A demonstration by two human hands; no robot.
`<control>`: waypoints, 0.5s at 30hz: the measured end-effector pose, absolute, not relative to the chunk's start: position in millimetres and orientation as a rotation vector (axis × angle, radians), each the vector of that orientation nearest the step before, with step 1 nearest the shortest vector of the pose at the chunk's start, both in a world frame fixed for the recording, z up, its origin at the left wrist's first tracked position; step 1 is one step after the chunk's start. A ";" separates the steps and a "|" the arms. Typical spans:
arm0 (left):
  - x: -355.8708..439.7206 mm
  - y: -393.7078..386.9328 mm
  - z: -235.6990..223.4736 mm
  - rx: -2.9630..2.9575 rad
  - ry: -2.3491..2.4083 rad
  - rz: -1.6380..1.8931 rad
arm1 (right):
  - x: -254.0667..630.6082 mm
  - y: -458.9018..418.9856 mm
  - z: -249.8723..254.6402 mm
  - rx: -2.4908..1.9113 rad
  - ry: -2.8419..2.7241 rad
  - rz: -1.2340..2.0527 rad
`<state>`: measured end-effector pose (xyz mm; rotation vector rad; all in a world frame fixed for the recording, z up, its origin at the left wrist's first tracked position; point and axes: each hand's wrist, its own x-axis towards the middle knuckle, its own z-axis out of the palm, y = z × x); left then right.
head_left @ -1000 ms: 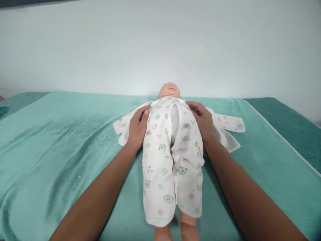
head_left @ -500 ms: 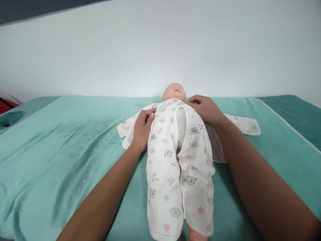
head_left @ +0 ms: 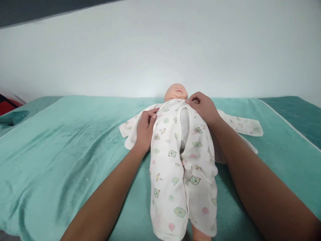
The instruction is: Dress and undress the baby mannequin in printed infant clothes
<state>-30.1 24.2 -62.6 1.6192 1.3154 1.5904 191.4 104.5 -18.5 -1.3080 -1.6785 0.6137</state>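
Note:
A baby doll (head_left: 176,91) lies on its back, its head toward the wall. White printed baby pants (head_left: 172,167) cover its body and legs, with an oval gap at the crotch. Beneath them a matching baby shirt (head_left: 247,126) is spread, sleeves out to both sides. My left hand (head_left: 146,129) is closed at the left side of the pants' upper edge, thumb against the fingers. By the doll's neck, my right hand (head_left: 202,106) pinches the right side of the waistband. A bare doll foot or leg (head_left: 199,236) shows below the right pant leg.
A green plush blanket (head_left: 62,150) with soft folds covers the surface. Behind it rises a pale wall (head_left: 160,47). Darker green cloth (head_left: 293,110) lies at the far right, beyond a white seam. Something red (head_left: 6,106) shows at the left edge.
The right hand has lifted slightly at the waistband, and more of the shirt shows beside the right forearm. The left hand keeps its place on the pants. The view has shifted slightly.

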 end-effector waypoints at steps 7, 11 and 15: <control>-27.1 23.0 -65.3 1.634 1.339 1.598 | 178.5 95.0 4.1 -1.246 -1.782 0.687; -32.8 36.0 -59.7 1.728 1.387 1.650 | 177.0 98.3 5.1 -1.351 -1.752 0.753; -37.0 68.0 -42.4 1.743 1.556 1.588 | 186.7 99.2 -3.9 -1.453 -1.678 0.729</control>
